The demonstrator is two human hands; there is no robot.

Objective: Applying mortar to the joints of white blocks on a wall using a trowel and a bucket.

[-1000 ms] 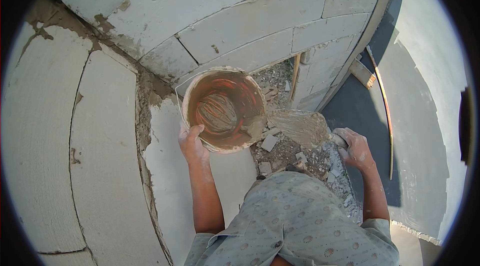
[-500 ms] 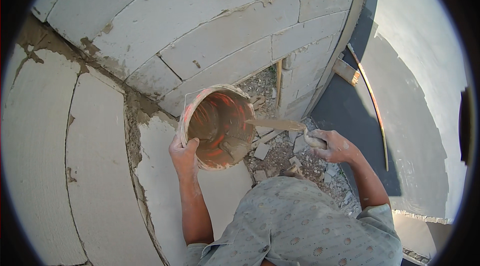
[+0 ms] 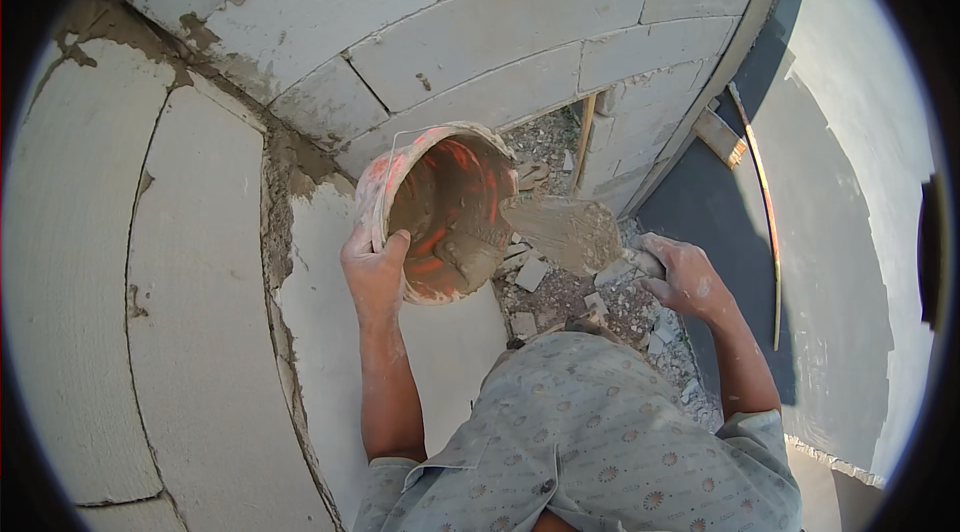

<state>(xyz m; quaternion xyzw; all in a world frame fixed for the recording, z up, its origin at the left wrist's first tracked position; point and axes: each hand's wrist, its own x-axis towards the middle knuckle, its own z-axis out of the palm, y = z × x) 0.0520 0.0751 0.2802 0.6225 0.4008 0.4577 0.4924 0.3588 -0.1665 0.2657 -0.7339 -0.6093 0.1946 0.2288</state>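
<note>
Beside pale blockwork (image 3: 500, 37), the trowel (image 3: 568, 229) has turned face-up.

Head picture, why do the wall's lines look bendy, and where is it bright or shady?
Head view: the fisheye lens makes the block wall curve and leaves black corners; head view: the upper-right surface looks brightest, with what seems a dark shadow beside the brush; head view: the inside of the bucket looks dim.

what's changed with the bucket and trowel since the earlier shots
The bucket has tipped rightward, its opening facing more toward the trowel. The trowel turned edge-on, then back to show its broad face. Nothing was let go: the left hand keeps the bucket, the right hand the trowel.
</note>
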